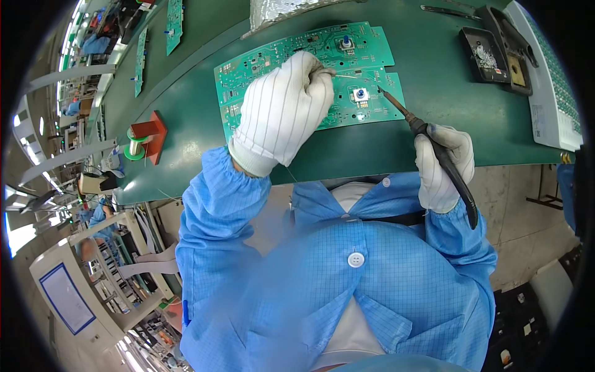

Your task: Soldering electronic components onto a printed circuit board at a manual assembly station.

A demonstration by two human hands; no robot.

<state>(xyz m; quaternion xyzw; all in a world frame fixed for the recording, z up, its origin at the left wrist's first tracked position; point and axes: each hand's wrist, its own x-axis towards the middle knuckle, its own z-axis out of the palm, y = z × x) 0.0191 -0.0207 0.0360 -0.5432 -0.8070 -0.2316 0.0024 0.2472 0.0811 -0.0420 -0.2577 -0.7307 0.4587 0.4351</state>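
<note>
A green circuit board (387,102) lies flat on the table in front of me, with two blue-shafted white components standing up on it. My left hand (285,108), in a white striped glove, is closed over the board, and a thin length of solder wire (346,76) sticks out to the right from its fingertips. My right hand (445,164), also gloved, grips a soldering iron (447,162) by its dark handle. The iron's tip points up-left over the board's right part, close to the wire's end. Whether the tip touches the board, I cannot tell.
A solder spool (134,146) on a red stand (157,137) sits at the left. Back right are a black soldering iron stand (508,53), a small black tray (480,56) of metal bits, tweezers (451,11) and a white bin (551,93). A silvery bag (279,13) lies behind the board.
</note>
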